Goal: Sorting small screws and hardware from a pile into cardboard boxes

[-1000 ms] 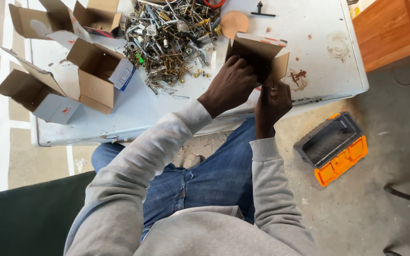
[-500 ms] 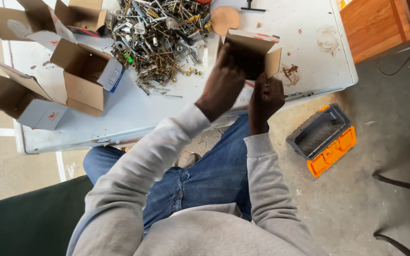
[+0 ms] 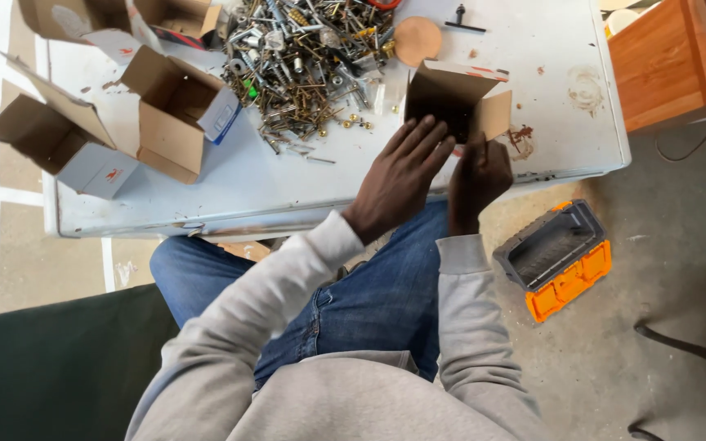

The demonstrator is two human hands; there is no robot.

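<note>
left hand (image 3: pixel 398 175): fingers spread flat against the near side of the small box (image 3: pixel 451 102), grip open
right hand (image 3: pixel 480 175): grip closed on the box's near flap
small box: open, on the bench (image 3: pixel 288 192) edge
beyond: pile of screws (image 3: pixel 304 57)

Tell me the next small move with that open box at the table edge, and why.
Probably seat the open cardboard box flat on the table: it stands tilted at the near edge, the left hand spread against its side, the right hand at its flap, with the loose screws close by.
</note>
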